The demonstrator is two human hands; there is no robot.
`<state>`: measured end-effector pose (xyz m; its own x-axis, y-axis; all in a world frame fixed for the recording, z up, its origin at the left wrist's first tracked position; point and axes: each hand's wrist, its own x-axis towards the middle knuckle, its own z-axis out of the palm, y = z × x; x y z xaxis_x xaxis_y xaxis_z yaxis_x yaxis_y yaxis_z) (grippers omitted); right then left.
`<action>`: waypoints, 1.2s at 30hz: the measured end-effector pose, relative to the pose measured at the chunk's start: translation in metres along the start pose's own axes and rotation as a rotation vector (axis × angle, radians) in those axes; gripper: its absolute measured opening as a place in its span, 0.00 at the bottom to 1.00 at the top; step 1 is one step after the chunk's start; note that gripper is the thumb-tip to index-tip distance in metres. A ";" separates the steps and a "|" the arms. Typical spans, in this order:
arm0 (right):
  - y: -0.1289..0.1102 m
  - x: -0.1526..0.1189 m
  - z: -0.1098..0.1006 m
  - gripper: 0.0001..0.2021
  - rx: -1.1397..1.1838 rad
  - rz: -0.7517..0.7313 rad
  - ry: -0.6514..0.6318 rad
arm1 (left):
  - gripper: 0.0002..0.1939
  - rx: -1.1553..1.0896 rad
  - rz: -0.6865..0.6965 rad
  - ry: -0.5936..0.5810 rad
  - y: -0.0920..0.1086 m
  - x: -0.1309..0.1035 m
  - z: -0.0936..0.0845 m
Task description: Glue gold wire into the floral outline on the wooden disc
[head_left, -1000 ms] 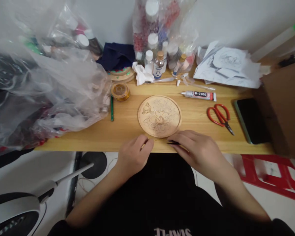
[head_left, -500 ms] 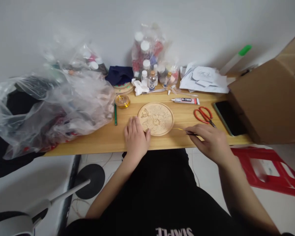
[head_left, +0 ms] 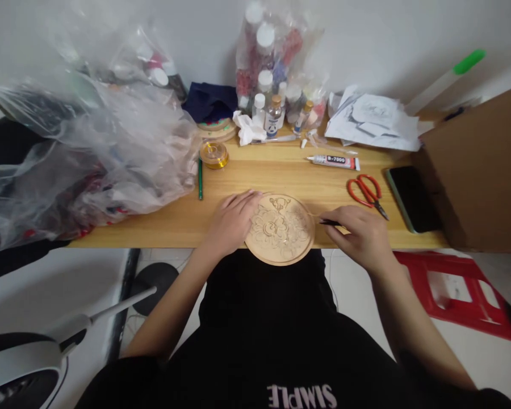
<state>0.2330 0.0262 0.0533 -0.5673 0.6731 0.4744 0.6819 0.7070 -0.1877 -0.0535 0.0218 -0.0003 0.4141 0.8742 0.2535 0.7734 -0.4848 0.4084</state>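
Note:
A round wooden plaque (head_left: 287,250) with carved line patterns lies at the table's front edge, its near rim jutting out past the edge. My left hand (head_left: 233,222) holds its left side, fingers stretched over the rim; the thumb is mostly hidden. To the right of the plaque, my right hand (head_left: 361,233) is closed around dark tweezers (head_left: 331,222), their tips pointing left. A thin gold wire (head_left: 314,215) shows faintly between the tips and the plaque's right rim.
Red-handled pliers (head_left: 368,193), a phone (head_left: 415,199) and a glue tube (head_left: 334,161) lie to the right. A spool of gold wire (head_left: 214,154) and green pencil (head_left: 200,179) are left. Bottles, papers (head_left: 372,119), plastic bags (head_left: 145,136) and a cardboard box (head_left: 481,170) surround the work area.
The plaque has come nearer to me and turned clockwise. My left hand has moved onto its rim. My right hand, with the tweezers, is closer to the plaque, and less wire shows.

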 end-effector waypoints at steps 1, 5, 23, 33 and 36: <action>0.001 0.001 0.002 0.06 0.001 -0.004 -0.001 | 0.23 -0.014 0.002 0.025 0.002 -0.001 0.000; -0.001 0.006 0.008 0.05 0.058 -0.001 -0.003 | 0.14 -0.063 -0.027 0.159 0.018 -0.002 -0.006; -0.046 0.008 0.010 0.14 0.211 0.272 -0.024 | 0.11 0.153 0.276 0.242 0.052 0.026 -0.019; -0.069 0.003 0.020 0.14 0.369 0.450 0.014 | 0.07 0.145 0.249 0.225 0.049 0.015 -0.016; -0.075 0.001 0.023 0.13 0.380 0.513 0.027 | 0.07 0.145 0.215 0.225 0.046 0.012 -0.012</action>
<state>0.1705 -0.0210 0.0481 -0.1963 0.9444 0.2639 0.6498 0.3268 -0.6863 -0.0185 0.0097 0.0325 0.4715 0.7168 0.5138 0.7465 -0.6345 0.2001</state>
